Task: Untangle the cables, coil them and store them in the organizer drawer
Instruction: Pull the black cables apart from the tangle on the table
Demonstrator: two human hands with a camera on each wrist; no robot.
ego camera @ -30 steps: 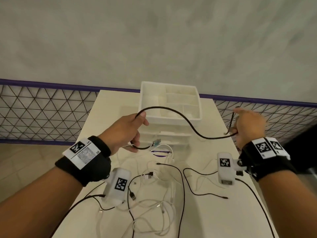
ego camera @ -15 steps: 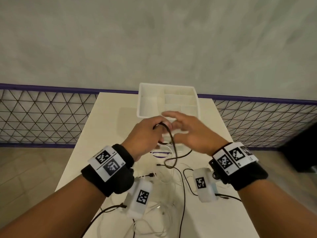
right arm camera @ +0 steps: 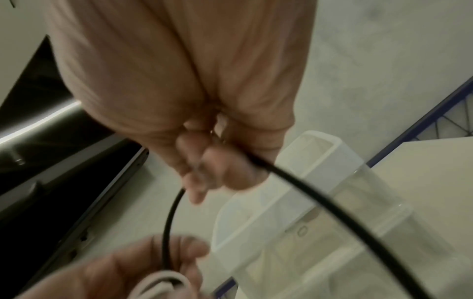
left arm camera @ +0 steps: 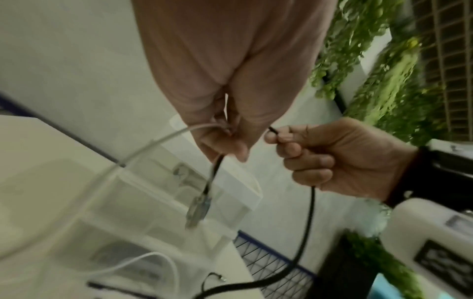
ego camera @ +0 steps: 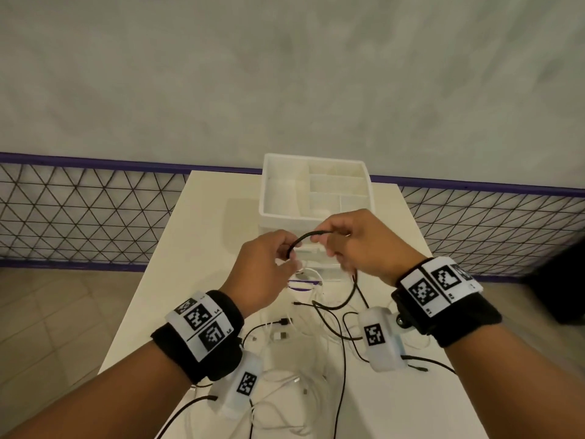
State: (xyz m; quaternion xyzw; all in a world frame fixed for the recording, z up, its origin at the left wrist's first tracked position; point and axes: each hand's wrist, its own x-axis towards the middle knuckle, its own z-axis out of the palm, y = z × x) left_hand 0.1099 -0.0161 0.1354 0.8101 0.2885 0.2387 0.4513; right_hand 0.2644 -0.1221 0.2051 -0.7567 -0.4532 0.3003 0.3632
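Observation:
Both hands are raised in front of the white organizer (ego camera: pixel 265 198), close together. My left hand (ego camera: pixel 289 252) pinches a black cable (ego camera: pixel 304 237), whose metal plug (left arm camera: pixel 198 208) hangs below the fingers. A white cable (left arm camera: pixel 143 150) also runs out of that hand. My right hand (ego camera: pixel 320 239) grips the same black cable a short way along, so a small arc spans the two hands. Below the right fist (left arm camera: pixel 320 153) the cable (left arm camera: pixel 308 226) drops to the table. In the right wrist view it (right arm camera: pixel 330 200) sweeps past the fingers (right arm camera: pixel 204 178).
A tangle of black and white cables (ego camera: pixel 300 346) lies on the white table (ego camera: pixel 196 236) between my forearms. The organizer has an open compartmented top and clear drawers (left arm camera: pixel 143 214) below. A wire mesh fence (ego camera: pixel 79 217) runs behind the table.
A second ago my hands were wide apart with the black cable stretched between them. They came together at the organizer, and now hold a short arc of it.

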